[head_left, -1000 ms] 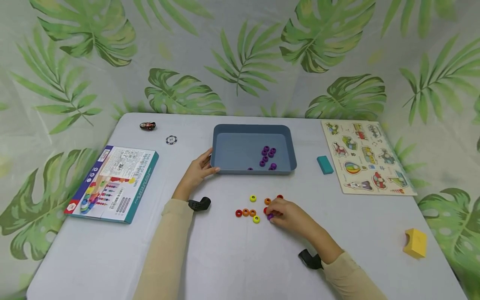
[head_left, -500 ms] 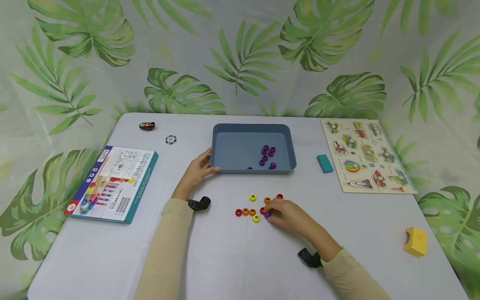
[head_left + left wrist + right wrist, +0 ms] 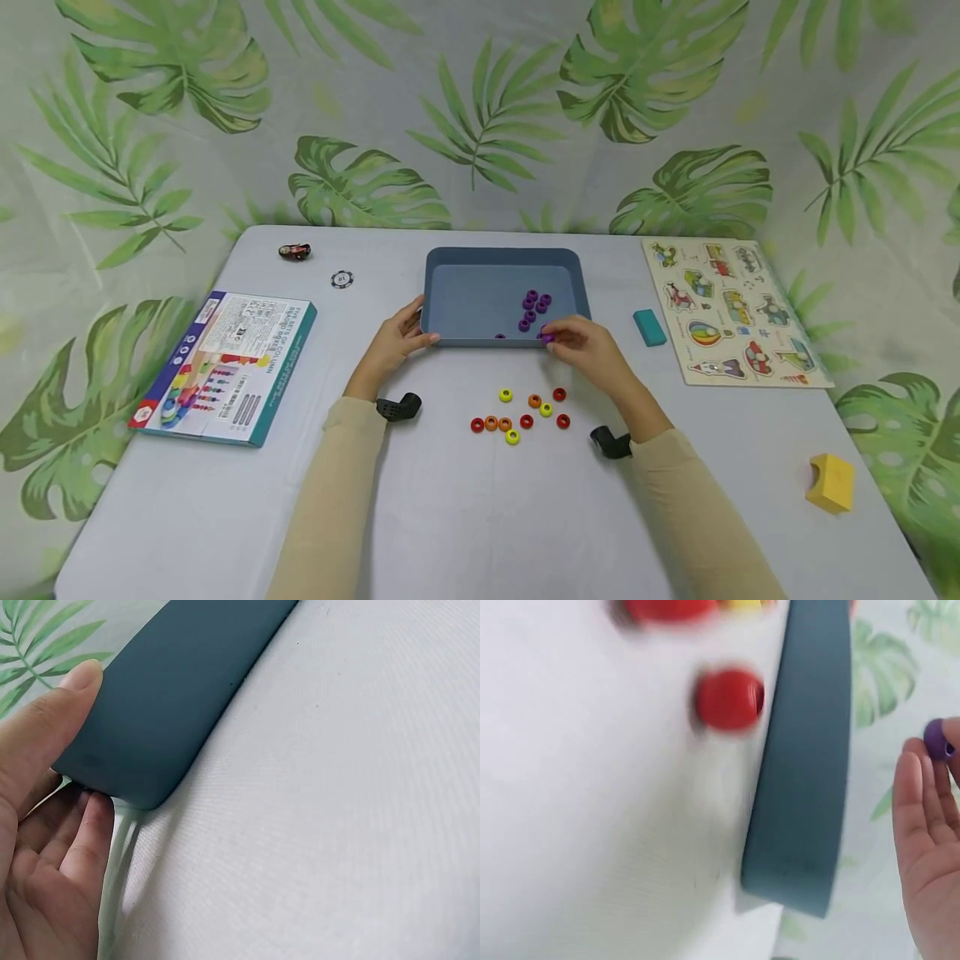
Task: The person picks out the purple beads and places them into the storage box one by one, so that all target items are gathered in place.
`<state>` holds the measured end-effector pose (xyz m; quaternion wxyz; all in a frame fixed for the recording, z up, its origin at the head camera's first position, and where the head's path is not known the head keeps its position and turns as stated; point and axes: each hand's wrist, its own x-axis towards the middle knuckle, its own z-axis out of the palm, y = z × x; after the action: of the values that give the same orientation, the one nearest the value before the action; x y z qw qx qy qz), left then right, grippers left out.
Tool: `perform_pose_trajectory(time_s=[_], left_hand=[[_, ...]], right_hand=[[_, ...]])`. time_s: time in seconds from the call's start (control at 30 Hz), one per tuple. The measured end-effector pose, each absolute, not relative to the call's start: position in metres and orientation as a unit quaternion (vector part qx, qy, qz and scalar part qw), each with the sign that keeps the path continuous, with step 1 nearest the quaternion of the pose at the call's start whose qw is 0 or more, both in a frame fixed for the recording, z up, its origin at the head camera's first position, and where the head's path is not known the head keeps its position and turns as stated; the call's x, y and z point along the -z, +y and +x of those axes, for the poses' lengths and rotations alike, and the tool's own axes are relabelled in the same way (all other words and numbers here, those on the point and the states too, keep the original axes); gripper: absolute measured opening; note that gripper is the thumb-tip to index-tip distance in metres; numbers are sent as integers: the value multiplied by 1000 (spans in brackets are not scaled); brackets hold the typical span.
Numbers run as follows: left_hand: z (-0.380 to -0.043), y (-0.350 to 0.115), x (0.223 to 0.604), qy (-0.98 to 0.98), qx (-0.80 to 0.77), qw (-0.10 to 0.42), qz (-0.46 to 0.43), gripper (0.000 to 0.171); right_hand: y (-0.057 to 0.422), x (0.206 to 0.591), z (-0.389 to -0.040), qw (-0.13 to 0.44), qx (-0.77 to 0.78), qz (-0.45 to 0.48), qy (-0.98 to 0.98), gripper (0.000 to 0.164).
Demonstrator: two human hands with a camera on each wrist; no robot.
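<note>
A blue-grey tray (image 3: 480, 287) stands in the middle of the table, with several purple beads (image 3: 524, 325) lying toward its right half. At its front left corner, my left hand (image 3: 390, 346) grips the wall; the left wrist view shows the thumb (image 3: 84, 675) near the top edge and fingers underneath. Over the front right rim, my right hand (image 3: 592, 354) pinches a purple bead (image 3: 934, 739) between thumb and fingers. On the cloth in front of the tray lie red beads (image 3: 563, 422), orange beads (image 3: 491, 423) and yellow beads (image 3: 512, 437).
To the left are a boxed toy set (image 3: 232, 367), a round chip (image 3: 342, 279) and a small toy car (image 3: 294, 252). A teal block (image 3: 649, 327), a picture puzzle board (image 3: 731, 317) and a yellow block (image 3: 831, 484) sit on the right.
My right hand has lifted the purple bead from among the loose beads and carried it forward to the tray's front right rim. The left hand stays at the tray corner.
</note>
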<state>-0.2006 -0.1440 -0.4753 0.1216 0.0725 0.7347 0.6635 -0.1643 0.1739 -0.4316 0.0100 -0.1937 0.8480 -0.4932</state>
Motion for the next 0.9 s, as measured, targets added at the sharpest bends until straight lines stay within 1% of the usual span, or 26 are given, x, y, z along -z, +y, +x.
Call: perform_pose_trajectory(time_s=[0.13, 0.27, 0.37, 0.63, 0.77, 0.9], left_hand=[[-202, -144, 478, 735, -662, 121, 79, 78], [-200, -143, 472, 733, -664, 121, 82, 78], [-197, -142, 466, 734, -662, 123, 81, 76], [-194, -142, 461, 735, -662, 122, 83, 76], [-196, -143, 466, 735, -662, 119, 85, 77], [-199, -145, 474, 741, -656, 116, 82, 79]], right_hand=[[176, 438, -198, 12, 514, -142, 846, 23], [174, 447, -221, 47, 500, -91, 860, 22], [172, 453, -233, 77, 483, -75, 869, 20], [165, 453, -242, 122, 413, -74, 900, 18], [163, 452, -242, 129, 394, -75, 907, 18], [164, 447, -237, 127, 420, -77, 895, 23]])
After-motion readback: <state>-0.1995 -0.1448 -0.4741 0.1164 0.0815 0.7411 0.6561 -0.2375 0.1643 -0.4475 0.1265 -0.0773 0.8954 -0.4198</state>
